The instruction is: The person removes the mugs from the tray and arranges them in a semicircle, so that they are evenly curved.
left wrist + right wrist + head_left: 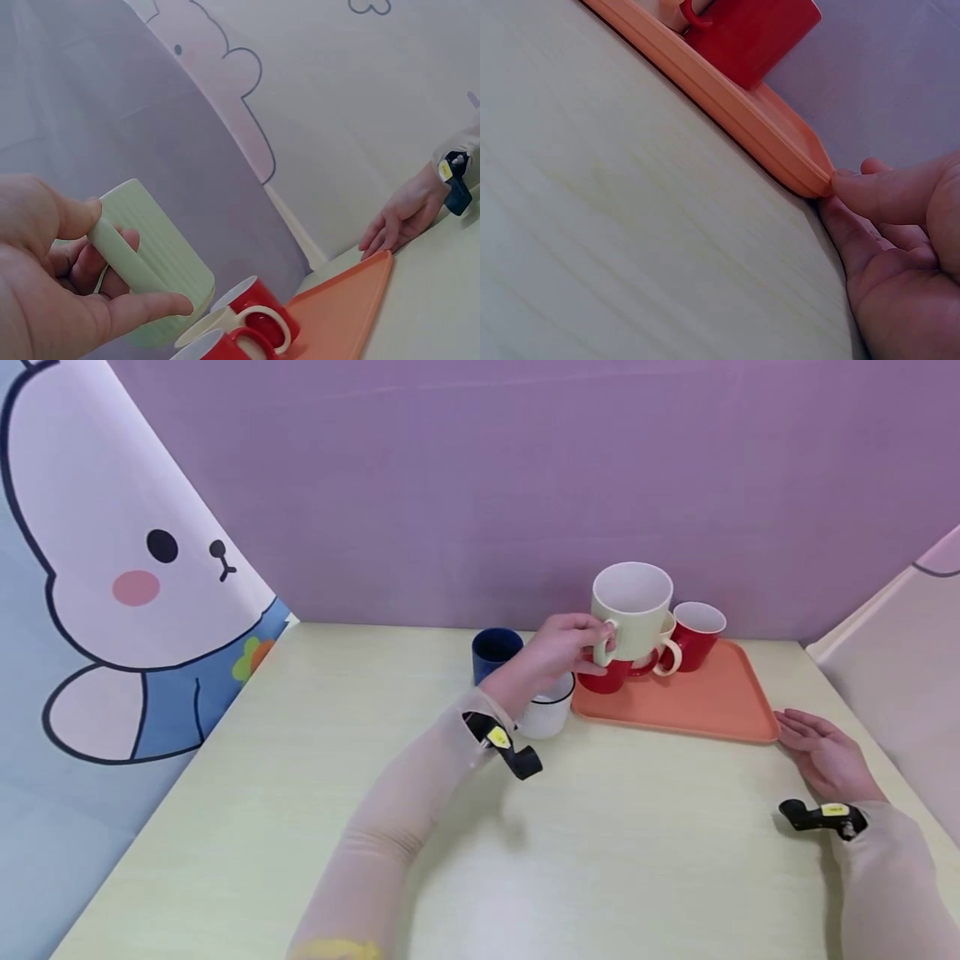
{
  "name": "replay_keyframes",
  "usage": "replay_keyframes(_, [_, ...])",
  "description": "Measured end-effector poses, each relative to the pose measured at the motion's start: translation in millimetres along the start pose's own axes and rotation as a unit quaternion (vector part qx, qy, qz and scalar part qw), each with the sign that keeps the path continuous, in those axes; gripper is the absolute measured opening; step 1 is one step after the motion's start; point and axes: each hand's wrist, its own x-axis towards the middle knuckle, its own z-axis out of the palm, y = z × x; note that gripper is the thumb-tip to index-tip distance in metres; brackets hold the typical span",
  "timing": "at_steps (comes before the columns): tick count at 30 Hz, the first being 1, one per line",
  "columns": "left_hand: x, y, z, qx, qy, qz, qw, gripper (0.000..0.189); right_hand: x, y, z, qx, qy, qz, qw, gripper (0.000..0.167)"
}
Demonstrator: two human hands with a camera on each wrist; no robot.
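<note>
My left hand (553,652) pinches the handle of a pale green mug (637,631) and holds it upright above the left part of an orange tray (697,714). In the left wrist view, ridges run along the mug's (161,251) side. Below and behind it on the tray are a red mug (606,680), a cream mug (672,653) partly hidden, and another red mug (702,639). At the tray's near right corner, my right hand (828,764) pinches the rim, with the thumb (885,195) on the edge and fingers below it.
Left of the tray stands a white mug (546,717) with a dark rim, partly behind my left wrist. A dark blue mug (486,664) is just behind that. The pale table (637,843) ends at a purple backdrop (450,493).
</note>
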Motion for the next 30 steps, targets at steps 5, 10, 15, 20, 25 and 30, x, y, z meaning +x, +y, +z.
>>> replay_keyframes(5, [-5.8, 4.7, -23.0, -0.026, 0.01, 0.003, 0.9996, 0.018, 0.7, 0.5, -1.0, 0.004, 0.0, 0.001, 1.0, 0.045])
replay_keyframes(10, [-9.6, 7.7, -47.9, -0.048, 0.04, 0.012, 0.9979, 0.015, 1.7, 0.6, -0.4, 0.016, -0.007, -0.002, 0.9998, 0.046])
replay_keyframes(15, [-13.6, 8.1, -71.2, -0.056, 0.068, 0.024, 0.9958, 0.014, 2.2, 0.9, -1.1, 0.023, -0.016, -0.002, 0.9996, 0.046])
replay_keyframes(20, [-19.7, 9.0, -90.2, -0.051, 0.079, 0.028, 0.9952, 0.015, 2.3, 1.5, -3.6, 0.025, -0.018, -0.002, 0.9995, 0.046])
replay_keyframes(25, [-27.1, 10.6, -105.7, -0.045, 0.09, 0.031, 0.9945, 0.014, 2.1, 1.7, -3.7, 0.031, -0.023, -0.003, 0.9992, 0.046])
replay_keyframes(30, [-34.7, 12.4, -121.2, -0.038, 0.104, 0.033, 0.9934, 0.013, 2.8, 2.2, -2.2, 0.036, -0.021, -0.005, 0.9991, 0.05])
